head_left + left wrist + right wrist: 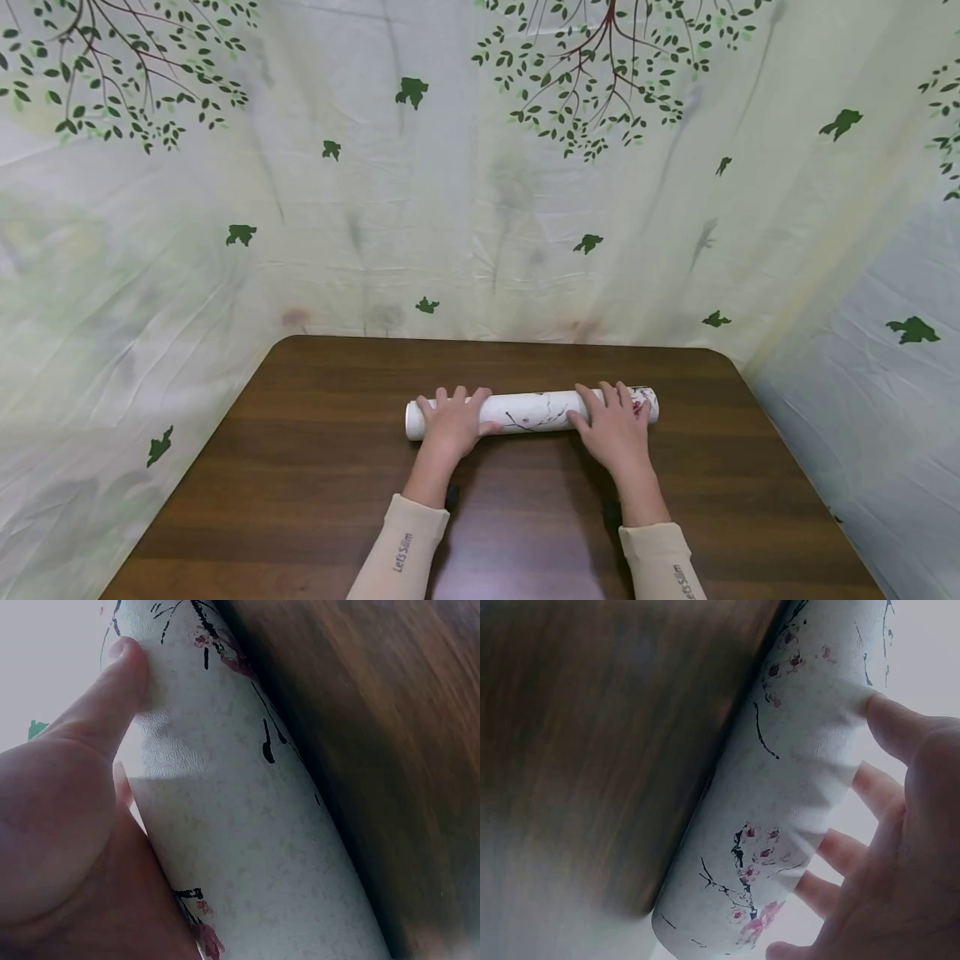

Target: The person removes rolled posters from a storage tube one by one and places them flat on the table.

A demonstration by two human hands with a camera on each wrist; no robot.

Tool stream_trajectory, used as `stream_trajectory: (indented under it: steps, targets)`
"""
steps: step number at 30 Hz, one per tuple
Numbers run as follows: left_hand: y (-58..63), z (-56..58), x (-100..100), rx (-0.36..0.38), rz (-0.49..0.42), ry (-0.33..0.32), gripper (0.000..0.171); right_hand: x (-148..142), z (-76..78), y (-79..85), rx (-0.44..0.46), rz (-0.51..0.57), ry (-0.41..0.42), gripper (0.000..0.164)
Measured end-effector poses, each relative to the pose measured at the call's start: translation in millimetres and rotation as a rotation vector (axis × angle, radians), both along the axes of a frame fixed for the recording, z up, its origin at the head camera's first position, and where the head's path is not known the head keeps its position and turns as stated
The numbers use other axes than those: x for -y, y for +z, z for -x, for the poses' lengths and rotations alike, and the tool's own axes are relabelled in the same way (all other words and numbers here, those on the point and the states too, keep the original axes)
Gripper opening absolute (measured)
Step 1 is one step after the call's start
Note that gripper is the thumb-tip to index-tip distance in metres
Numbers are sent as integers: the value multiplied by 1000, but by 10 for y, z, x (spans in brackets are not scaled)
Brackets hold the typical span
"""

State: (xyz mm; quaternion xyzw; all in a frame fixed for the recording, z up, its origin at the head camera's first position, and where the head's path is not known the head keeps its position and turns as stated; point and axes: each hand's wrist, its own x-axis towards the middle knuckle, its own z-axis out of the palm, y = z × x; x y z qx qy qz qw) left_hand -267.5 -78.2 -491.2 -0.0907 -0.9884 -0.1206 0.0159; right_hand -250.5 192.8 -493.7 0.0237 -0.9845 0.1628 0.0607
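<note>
A white roll of wallpaper (pixel 532 412) printed with dark branches and pink blossoms lies crosswise on the brown wooden table (pixel 517 508). Toward its left end, my left hand (pixel 452 423) rests on top with the fingers spread. My right hand (pixel 617 429) lies near the other end, fingers likewise fanned over the roll. The left wrist view shows the left thumb stretched along the roll (pixel 225 802); the other fingers are mostly hidden. In the right wrist view, fingertips of the right hand (pixel 900 832) touch the roll's curved side (pixel 780 787).
Behind the table hangs a pale cloth backdrop (pixel 465 208) with printed leaves and branches, continuing down both sides. The table's far edge (pixel 495 341) runs just beyond the roll. Dark wrist devices (pixel 611 515) sit under the forearms.
</note>
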Motion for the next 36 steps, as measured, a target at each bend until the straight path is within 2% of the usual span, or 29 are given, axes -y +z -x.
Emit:
stream_trajectory:
  steps: [5, 13, 23, 28, 36]
  targets:
    - [81, -63, -67, 4, 11, 1, 66, -3, -4, 6, 8, 6, -4, 57]
    - [-16, -69, -189, -35, 24, -2, 66, 21, 4, 13, 2, 18, 16, 61]
    - [-96, -106, -389, -83, 89, -13, 65, 104, -20, 39, -35, -29, 65, 69]
    - [-121, -129, -451, -91, 85, -17, 64, 167, -37, 47, -35, -53, 97, 69]
    - [-12, -229, -551, -100, 98, 0, 61, 271, -64, 60, -52, -67, 135, 72]
